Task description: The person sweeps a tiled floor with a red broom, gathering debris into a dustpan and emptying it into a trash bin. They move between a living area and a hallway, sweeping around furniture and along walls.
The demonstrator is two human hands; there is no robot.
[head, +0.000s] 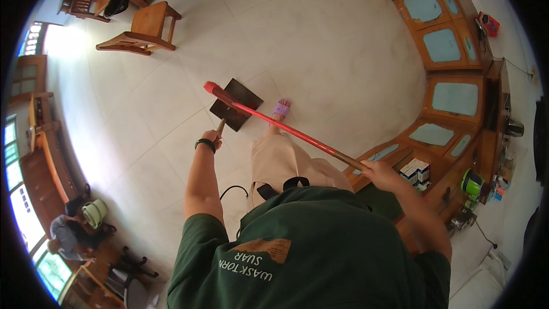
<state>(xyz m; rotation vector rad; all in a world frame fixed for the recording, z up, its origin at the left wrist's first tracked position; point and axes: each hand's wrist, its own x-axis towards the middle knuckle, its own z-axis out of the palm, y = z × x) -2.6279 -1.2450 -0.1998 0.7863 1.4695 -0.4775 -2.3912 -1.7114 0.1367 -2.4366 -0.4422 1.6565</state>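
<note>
My left hand (212, 138) is closed around the handle of a black dustpan (236, 104), whose pan is over the pale tiled floor ahead of me. My right hand (381, 174) grips the brown end of a long red broom (291, 131). The broom's shaft slants up and leftward across the front of my body. Its red bristles (211, 87) are at the upper left side of the pan, with the broom head crossing above the pan. Whether the bristles touch the pan or floor, I cannot tell. A foot in a purple slipper (281, 108) shows right of the dustpan.
A wooden chair (148, 29) stands at the upper left. Wooden cabinets (455, 98) with pale panels curve along the right. Small white boxes (415, 171) sit on a wooden surface at lower right. Another person (64, 234) is at the far lower left, near a light green bucket (95, 213).
</note>
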